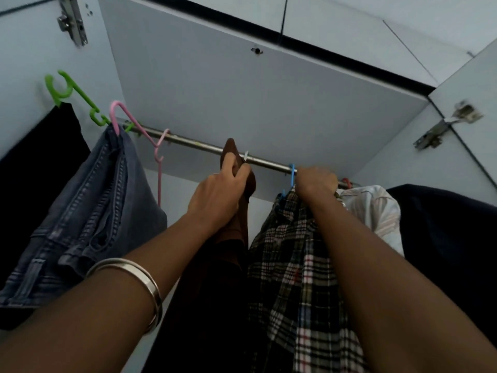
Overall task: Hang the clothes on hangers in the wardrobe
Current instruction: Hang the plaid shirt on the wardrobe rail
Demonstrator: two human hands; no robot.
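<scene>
left hand (pixel 217 195): gripping brown garment (pixel 239 189) at its top, fingers curled round cloth just below rod (pixel 204 148); bangle (pixel 134 278) on that forearm.
white hook (pixel 246 156): just above left fingertips, at the rod; cannot tell if fully seated over it.
right hand (pixel 316 181): fingers curled on top of plaid shirt (pixel 293 265), beside blue hook (pixel 291 175); exact hold hidden by knuckles.
step: likely seating brown garment's hanger between the two hands, plaid held aside.
risk 1: hook only half over rod, slips off on release; garment drops.
risk 2: brown cloth bunched in the grip, could slide off its hanger when let go; hanger itself hidden.
risk 3: pushing plaid away from left hand crowds white shirt (pixel 373 208) and dark garment (pixel 443 224) beyond right hand; red hook (pixel 346 181) may get knocked.
left of left hand: pink hanger (pixel 158 157) empty on rod, jeans (pixel 88 211) further out; well apart, low snag risk.
view: blurred at hooks, seating not verifiable.
</scene>
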